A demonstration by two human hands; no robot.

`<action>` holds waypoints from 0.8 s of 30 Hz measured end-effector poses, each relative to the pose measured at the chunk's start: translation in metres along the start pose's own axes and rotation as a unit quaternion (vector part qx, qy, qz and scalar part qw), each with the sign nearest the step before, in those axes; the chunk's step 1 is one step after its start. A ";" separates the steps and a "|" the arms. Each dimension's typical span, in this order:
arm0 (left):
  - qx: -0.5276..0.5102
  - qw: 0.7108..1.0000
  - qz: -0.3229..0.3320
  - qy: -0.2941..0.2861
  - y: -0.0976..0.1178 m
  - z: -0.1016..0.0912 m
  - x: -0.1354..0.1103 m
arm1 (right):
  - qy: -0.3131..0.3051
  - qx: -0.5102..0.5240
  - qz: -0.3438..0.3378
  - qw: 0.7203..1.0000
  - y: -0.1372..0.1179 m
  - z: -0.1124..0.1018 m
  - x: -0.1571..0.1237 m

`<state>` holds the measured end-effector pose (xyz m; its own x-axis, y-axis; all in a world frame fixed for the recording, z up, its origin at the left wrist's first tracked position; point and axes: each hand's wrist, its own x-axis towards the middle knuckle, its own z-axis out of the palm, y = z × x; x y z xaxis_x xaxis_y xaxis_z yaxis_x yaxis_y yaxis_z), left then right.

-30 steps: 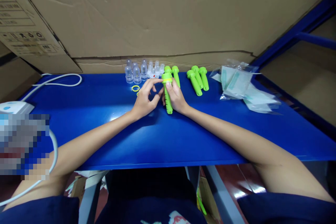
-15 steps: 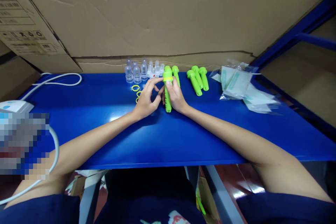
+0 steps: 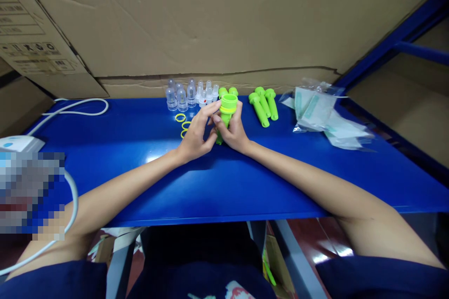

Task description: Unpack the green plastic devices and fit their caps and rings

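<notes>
My right hand (image 3: 236, 133) is wrapped round a green plastic handle (image 3: 228, 99) with a wide, threaded open end that tilts toward me. A yellow ring (image 3: 228, 110) sits around it just below the thread. From the left, my left hand (image 3: 198, 135) has its index fingertip at that ring and its thumb by the handle's lower part; its other fingers are partly hidden. Beside the left hand lie several loose yellow rings (image 3: 180, 117). Two more green handles (image 3: 233, 91) show behind the held one, and three others (image 3: 260, 108) lie to the right.
Clear plastic bottle-shaped caps (image 3: 181, 98) and smaller white-based ones (image 3: 203, 98) stand along the back of the blue table (image 3: 224, 191). Clear bags with white sheets (image 3: 314, 107) lie at the right. A white cable (image 3: 73, 196) crosses the left side; cardboard (image 3: 210, 23) walls the back.
The green handle has tipped so its threaded open end now faces up toward me. My right thumb has shifted left across it. The left hand stays close, its index finger still at the ring.
</notes>
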<state>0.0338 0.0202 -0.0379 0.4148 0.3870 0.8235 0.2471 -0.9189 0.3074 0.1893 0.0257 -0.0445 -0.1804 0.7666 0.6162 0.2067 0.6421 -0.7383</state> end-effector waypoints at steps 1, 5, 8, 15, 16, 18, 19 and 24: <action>0.001 1.000 0.003 -0.001 0.000 0.000 0.000 | 0.009 -0.010 -0.003 1.000 0.002 0.000 0.001; -0.001 1.000 0.009 0.002 0.000 -0.001 0.001 | 0.046 -0.043 -0.031 0.998 0.010 0.002 0.004; -0.003 1.000 0.007 0.001 0.000 -0.001 0.001 | 0.039 -0.043 -0.032 0.998 0.012 0.002 0.005; 0.020 0.998 -0.051 -0.019 -0.006 -0.004 0.003 | 0.017 -0.056 0.002 0.998 0.003 -0.005 0.011; 0.027 0.997 -0.064 -0.020 -0.007 -0.005 0.004 | 0.026 -0.053 0.015 0.998 0.002 -0.009 0.014; 0.039 0.996 -0.084 -0.013 -0.011 -0.008 0.006 | 0.048 -0.048 0.041 0.997 0.004 -0.019 0.022; 0.046 0.995 -0.091 -0.008 -0.014 -0.010 0.007 | 0.062 -0.051 0.049 0.996 0.007 -0.026 0.027; 0.067 0.992 -0.106 0.014 -0.027 -0.015 0.008 | 0.139 -0.106 0.046 0.983 0.036 -0.067 0.049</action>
<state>0.0176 0.0468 -0.0331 0.3173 0.5661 0.7608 0.4404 -0.7985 0.4105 0.2524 0.0867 -0.0231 0.1129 0.7740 0.6231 0.4117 0.5343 -0.7383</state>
